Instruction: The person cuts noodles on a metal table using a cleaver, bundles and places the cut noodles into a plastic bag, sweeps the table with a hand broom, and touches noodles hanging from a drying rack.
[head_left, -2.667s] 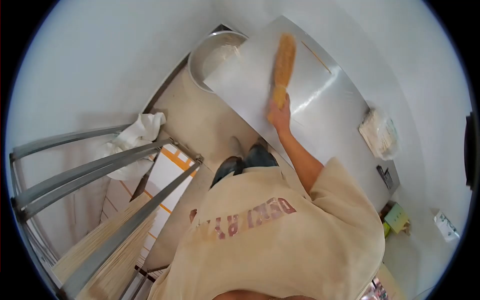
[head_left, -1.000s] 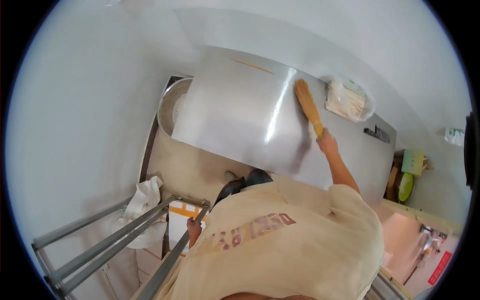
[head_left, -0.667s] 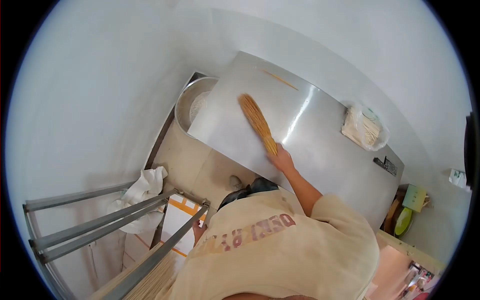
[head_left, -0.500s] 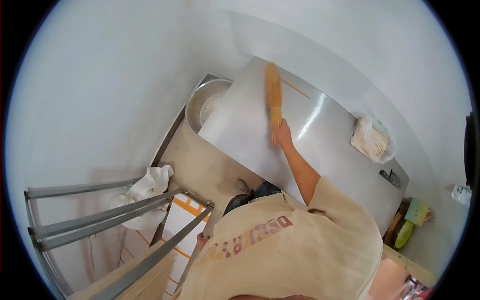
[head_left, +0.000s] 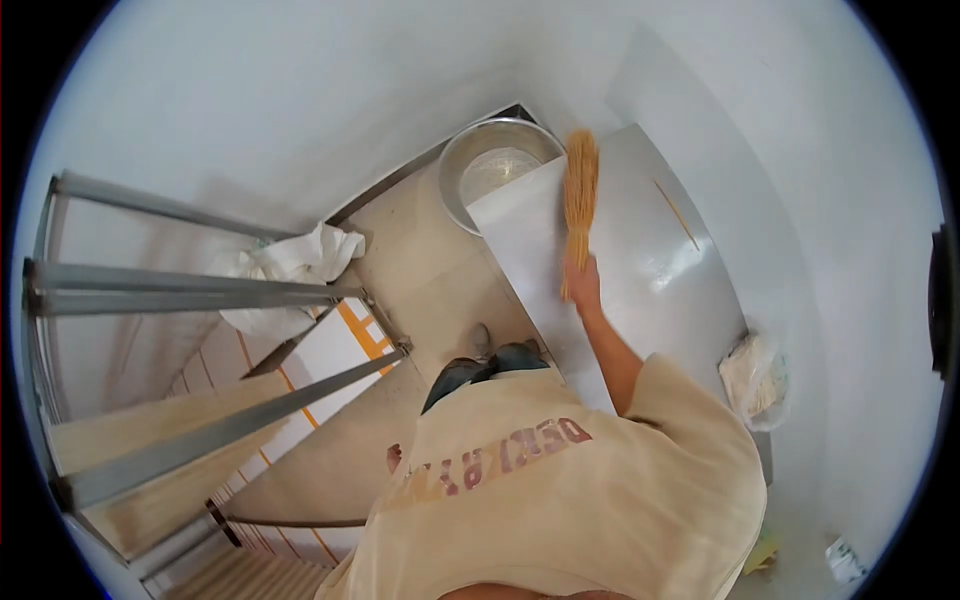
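Observation:
My right hand is closed round the handle of a straw brush. The bristles point away from me, over the left part of a metal tabletop, near its far left edge. A large metal bowl stands beyond that edge, with something pale inside. On the tabletop to the right of the brush lies a thin yellowish stick. My left hand hangs low beside my shirt, mostly hidden, and what its fingers do is too small to make out.
A metal rack with pale hanging strands stands at the left. Behind it are a white sack and white boxes with orange tape. A plastic bag of pale sticks lies at the tabletop's right end.
The view has turned, so the tabletop and bowl appear shifted and rotated. My right hand has carried the brush towards the tabletop's left edge, beside the bowl. My left hand remains low at my side.

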